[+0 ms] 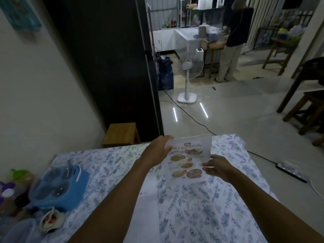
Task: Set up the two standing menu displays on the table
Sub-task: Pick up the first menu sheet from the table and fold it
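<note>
Now, both hands (189, 162) gripping menu display (188, 158), "MENU" legible

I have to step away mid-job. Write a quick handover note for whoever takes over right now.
Left hand: gripping the menu display at its upper left edge.
Right hand: gripping its right edge, lower down.
The display is at the far edge of the table with the floral tablecloth; whether it already stands on its own cannot be told.
Second display: not in view.
Left: release this one standing, then find and place the second.
</note>
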Tool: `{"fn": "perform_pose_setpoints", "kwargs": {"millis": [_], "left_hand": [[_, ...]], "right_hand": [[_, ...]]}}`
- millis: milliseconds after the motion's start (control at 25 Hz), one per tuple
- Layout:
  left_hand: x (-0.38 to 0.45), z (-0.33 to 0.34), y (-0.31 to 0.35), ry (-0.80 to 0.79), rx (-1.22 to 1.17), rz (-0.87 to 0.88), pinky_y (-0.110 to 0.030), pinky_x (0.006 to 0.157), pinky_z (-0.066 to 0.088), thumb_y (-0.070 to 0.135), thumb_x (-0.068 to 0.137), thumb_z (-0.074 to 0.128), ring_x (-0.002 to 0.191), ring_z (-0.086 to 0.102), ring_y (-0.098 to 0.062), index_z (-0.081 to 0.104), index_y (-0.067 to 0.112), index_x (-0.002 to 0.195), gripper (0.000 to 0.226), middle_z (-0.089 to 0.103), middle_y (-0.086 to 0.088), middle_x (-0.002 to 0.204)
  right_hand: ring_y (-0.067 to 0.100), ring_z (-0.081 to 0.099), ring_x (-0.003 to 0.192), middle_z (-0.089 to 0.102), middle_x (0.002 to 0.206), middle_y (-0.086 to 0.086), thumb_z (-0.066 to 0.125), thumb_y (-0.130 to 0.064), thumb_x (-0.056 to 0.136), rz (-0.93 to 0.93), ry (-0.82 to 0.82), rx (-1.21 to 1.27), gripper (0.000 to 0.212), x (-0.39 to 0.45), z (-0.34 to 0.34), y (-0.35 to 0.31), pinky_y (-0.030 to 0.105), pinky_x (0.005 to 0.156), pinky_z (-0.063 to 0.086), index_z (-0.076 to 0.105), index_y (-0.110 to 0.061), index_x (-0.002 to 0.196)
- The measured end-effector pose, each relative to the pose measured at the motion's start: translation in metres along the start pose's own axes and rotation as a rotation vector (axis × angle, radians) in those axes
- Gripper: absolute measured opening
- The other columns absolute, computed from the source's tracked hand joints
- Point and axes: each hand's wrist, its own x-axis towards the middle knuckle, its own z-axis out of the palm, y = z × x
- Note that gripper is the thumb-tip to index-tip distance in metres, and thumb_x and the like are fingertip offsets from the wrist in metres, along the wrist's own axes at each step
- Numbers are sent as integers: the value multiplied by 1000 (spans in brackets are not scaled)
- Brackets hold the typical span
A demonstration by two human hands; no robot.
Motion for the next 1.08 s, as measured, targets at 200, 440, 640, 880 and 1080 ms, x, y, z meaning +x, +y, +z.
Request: {"fn": "perform_pose_setpoints", "kwargs": {"millis": [200, 440, 640, 880, 1080], "left_hand": [[5, -10, 3, -32, 143, -5, -34, 91, 47, 37, 98, 57, 119, 53, -22, 39, 27, 150, 56, 48, -6, 137], [-7, -5, 2, -122, 377, -31, -53, 116, 35, 46, 95, 60, 151, 15, -32, 12, 25, 159, 83, 0, -8, 169], [-60, -5, -5, -82, 340, 3, -51, 115, 34, 47, 94, 60, 152, 12, -34, 15, 28, 158, 80, -3, -9, 169], [-163, -16, -61, -63, 283, -45, -49, 119, 28, 49, 97, 55, 154, 11, -31, 13, 27, 159, 78, -2, -7, 169], [-245, 12, -160, -227, 289, -260, -50, 121, 25, 49, 97, 53, 153, 12, -34, 7, 24, 160, 82, 0, -9, 169]], "right_hand": [[38, 69, 97, 68, 112, 26, 53, -1, 93, -53, -6, -4, 55, -8, 9, -12, 47, 85, 58, 37, -11, 144], [35, 68, 94, 63, 116, 25, 53, -8, 93, -93, 36, -3, 57, -43, 31, -6, 40, 72, 56, 27, -8, 144], [32, 68, 88, 66, 113, 23, 52, -13, 94, -73, 21, -91, 35, -87, 65, 28, 45, 85, 56, 38, -7, 125], [31, 70, 89, 67, 111, 21, 54, -17, 95, -54, -8, -170, 54, -129, 146, 84, 39, 77, 58, 31, -11, 143], [24, 58, 85, 58, 113, 16, 58, -19, 91, 39, 25, -450, 58, -130, 210, 163, 37, 70, 58, 31, -10, 141]]}}
